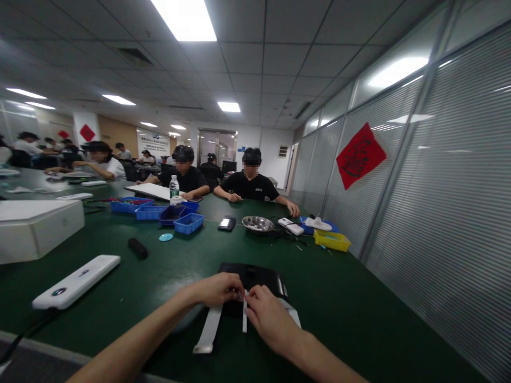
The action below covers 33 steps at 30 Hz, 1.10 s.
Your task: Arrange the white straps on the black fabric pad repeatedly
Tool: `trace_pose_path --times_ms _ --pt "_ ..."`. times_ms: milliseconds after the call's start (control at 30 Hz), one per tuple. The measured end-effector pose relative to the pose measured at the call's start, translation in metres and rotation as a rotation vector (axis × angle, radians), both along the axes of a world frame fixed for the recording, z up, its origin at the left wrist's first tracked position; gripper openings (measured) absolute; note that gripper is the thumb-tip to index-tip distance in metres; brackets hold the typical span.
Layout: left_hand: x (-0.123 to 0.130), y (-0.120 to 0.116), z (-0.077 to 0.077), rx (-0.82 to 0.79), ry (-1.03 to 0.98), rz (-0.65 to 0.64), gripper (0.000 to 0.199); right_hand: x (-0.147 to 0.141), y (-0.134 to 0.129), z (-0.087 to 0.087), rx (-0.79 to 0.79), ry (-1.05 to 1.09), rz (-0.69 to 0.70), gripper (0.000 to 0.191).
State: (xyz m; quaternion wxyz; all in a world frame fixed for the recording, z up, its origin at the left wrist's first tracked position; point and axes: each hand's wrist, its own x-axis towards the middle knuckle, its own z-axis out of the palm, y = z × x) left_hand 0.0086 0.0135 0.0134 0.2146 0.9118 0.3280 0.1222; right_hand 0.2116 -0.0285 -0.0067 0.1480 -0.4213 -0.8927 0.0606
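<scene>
Obs. from across the rm: L hand (pixel 224 290) and R hand (pixel 265 314) meet over a flat, glossy black plastic-looking panel (pixel 255 271) lying on the dark green tabletop (pixel 167 282). R fingertips look pinched on the upper end of a narrow, flat white strip (pixel 245 318), which hangs toward the wearer. L fingers are curled in at the same spot; can't tell if they grip it too, contact pt hidden.

Wide, flat white band (pixel 209 330) runs out under L hand, its near end apparently on the tabletop; another white piece (pixel 293 315) shows past R hand, partly covered.

Handling (my est.): strip = v. light, thin, prob. flexible; likely creases if bent hard. Best hold: flat faces, thumb + finger, close to the joined end. Panel prob. stiff, light-to-mod. wt, maybe slippery w/ that gloss; take by side edges, keep pressure off the middle.
</scene>
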Motion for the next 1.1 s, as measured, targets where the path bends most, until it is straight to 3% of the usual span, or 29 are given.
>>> trace_pose_path --times_ms 167,433,1100 --pt "0.002 -0.002 0.003 0.023 0.015 0.0 0.024 0.001 -0.008 0.001 0.058 -0.045 -0.01 0.032" --pt "0.001 0.004 -0.005 0.035 -0.007 -0.032 0.028 0.005 -0.024 0.001 0.017 -0.065 -0.007 0.036" --pt "-0.002 0.005 -0.007 0.072 0.008 -0.055 0.03 0.011 -0.031 -0.004 -0.014 -0.125 0.014 0.04"
